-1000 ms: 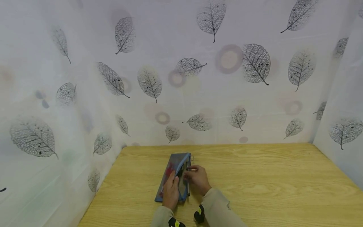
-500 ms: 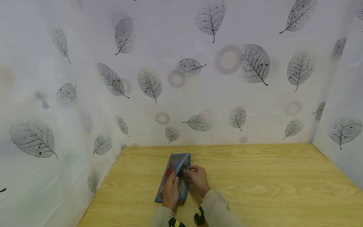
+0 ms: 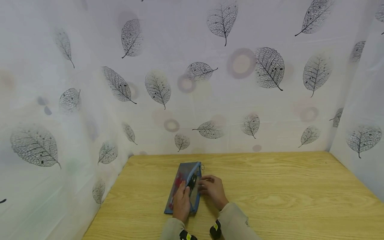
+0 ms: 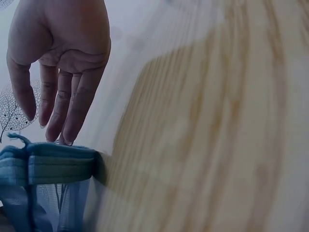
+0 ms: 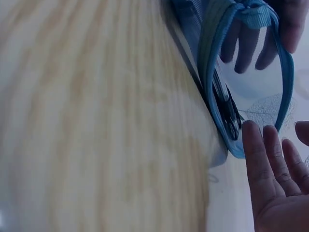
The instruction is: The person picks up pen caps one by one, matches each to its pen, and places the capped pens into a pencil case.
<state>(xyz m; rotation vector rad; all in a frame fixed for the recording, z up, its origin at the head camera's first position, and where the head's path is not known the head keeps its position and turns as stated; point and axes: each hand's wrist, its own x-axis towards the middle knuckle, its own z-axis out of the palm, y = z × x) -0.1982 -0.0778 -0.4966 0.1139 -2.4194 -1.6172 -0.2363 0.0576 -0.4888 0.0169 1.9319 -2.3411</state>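
A blue-edged mesh zip pouch (image 3: 186,168) lies on the table with its mouth gaping to the right. The left hand (image 3: 181,202) grips its near side; in the right wrist view the thumb is outside and the fingers show through the mesh. Slim black pen-like items (image 5: 227,108) are inside the mouth, and something red (image 3: 179,180) shows through the mesh. Beside the mouth, the right hand (image 3: 213,190) has loosely extended fingers and holds nothing. The left wrist view shows this hand above the pouch's blue zipper edge (image 4: 63,164).
The wood-grain table (image 3: 285,193) extends to the right of the pouch. A pale leaf-printed sheet (image 3: 228,100) hangs behind it and along both sides. A small ring (image 3: 202,167) hangs at the pouch's far end.
A second ago the right hand held a thin dark-ended pen at the pouch's mouth. The pen went inside, and the right hand has let go and drawn slightly right. The left hand stayed.
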